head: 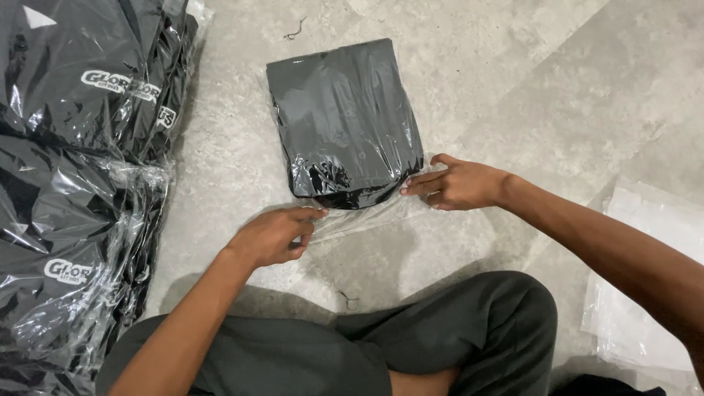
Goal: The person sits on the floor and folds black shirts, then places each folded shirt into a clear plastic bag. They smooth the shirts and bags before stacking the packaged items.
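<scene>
a folded black garment [341,117] sits inside a clear plastic bag [367,213], lying flat on the grey floor [528,88]. the film over it is glossy and wrinkled, catching white glare, most creased along the end closest to the person. the dark bundle is roughly rectangular with rounded corners at that near end.

the garment lies just beyond both hands, between them and a little further from the person. the left hand [273,236] is at its near left corner, just below the bundle, with fingers curled and thumb and fingertips pinched on the loose flap of the bag. the right hand [458,183] is at the near right corner, fingers stretched out together and pressing or pinching the plastic edge right beside the garment; whether it truly grips the film or only rests on it, i cannot tell. the empty flap of the bag stretches between the two hands.

the bundle's long axis runs away from the person, leaning slightly left at its far end. its open bag end points back toward the hands; its far short edge points away.

beyond the left hand, further left, a pile [73,183] of similar bagged black garments lies on the floor. under the right forearm, a stack of empty clear bags [645,293] lies flat.
</scene>
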